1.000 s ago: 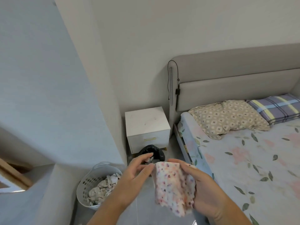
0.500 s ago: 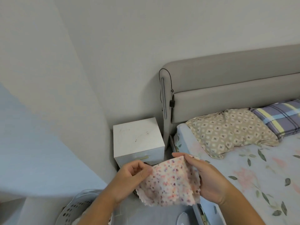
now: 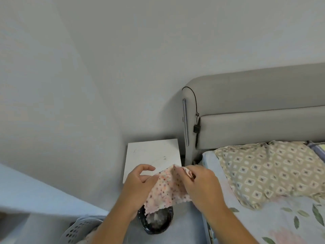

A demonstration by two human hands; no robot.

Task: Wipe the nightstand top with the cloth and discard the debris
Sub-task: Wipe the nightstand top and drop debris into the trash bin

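A white nightstand (image 3: pixel 151 154) stands in the corner between the wall and the bed, with faint dark specks on its top. Just in front of it I hold a pink cloth with small coloured dots (image 3: pixel 167 189). My left hand (image 3: pixel 139 185) grips the cloth's left side, thumb and fingers curled. My right hand (image 3: pixel 198 185) pinches its upper right edge, which is folded over. The cloth hangs in the air above a small bin lined with a black bag (image 3: pixel 156 221) on the floor. The hands cover the nightstand's front edge.
A bed with a floral sheet (image 3: pixel 281 222) and a patterned pillow (image 3: pixel 270 171) fills the right side, with a grey padded headboard (image 3: pixel 255 111) and a black cable on it. A white perforated laundry basket (image 3: pixel 77 231) sits at the lower left. Walls close in on the left.
The view has moved closer to the nightstand and tipped down over it. Both hands kept the cloth, and the right hand has folded its top edge over.
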